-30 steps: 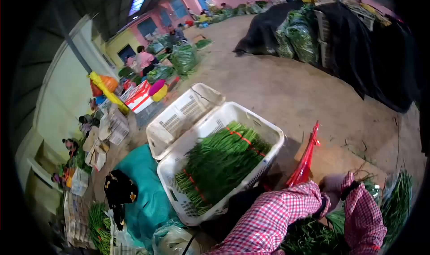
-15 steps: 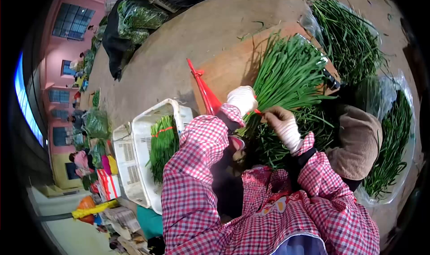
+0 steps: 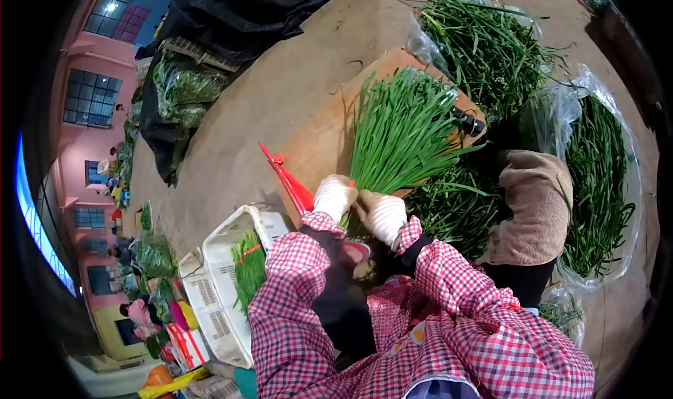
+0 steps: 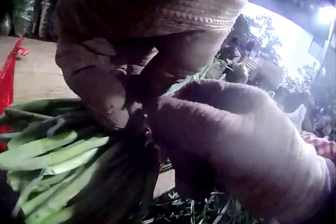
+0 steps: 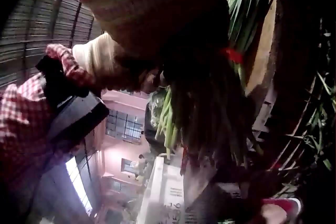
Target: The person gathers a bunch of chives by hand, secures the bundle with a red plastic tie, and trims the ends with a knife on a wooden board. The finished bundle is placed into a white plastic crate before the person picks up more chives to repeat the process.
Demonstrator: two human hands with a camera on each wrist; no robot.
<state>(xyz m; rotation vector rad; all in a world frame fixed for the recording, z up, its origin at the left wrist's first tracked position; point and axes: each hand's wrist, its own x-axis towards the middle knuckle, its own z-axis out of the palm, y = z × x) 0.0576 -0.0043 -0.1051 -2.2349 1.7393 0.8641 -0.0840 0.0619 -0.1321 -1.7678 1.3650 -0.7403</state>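
Observation:
A bunch of green garlic chives (image 3: 403,136) slants over a brown board, its leaves fanned away from the person. A red tie (image 5: 233,55) lies against its stalks in the right wrist view. At the stalk end, the gloved left hand (image 3: 335,194) holds the bunch with bent fingers. Close against it, the gloved right hand (image 3: 381,213) pinches at the tie. In the left wrist view the left hand (image 4: 100,82) and the right hand (image 4: 226,129) meet fingertip to fingertip over the stalks; what lies between those fingertips is hidden.
Loose chives (image 3: 459,206) lie right of the hands, and piles in clear plastic (image 3: 491,56) are further right. A black-handled tool (image 3: 468,122) rests on the board (image 3: 315,147). On the left stand a red bag (image 3: 291,185) and a white crate (image 3: 231,238) holding a tied bunch.
The head view has swung from the crate to the chives. Since half a second ago the right hand has come in against the left, and the tie no longer shows stretched between them.

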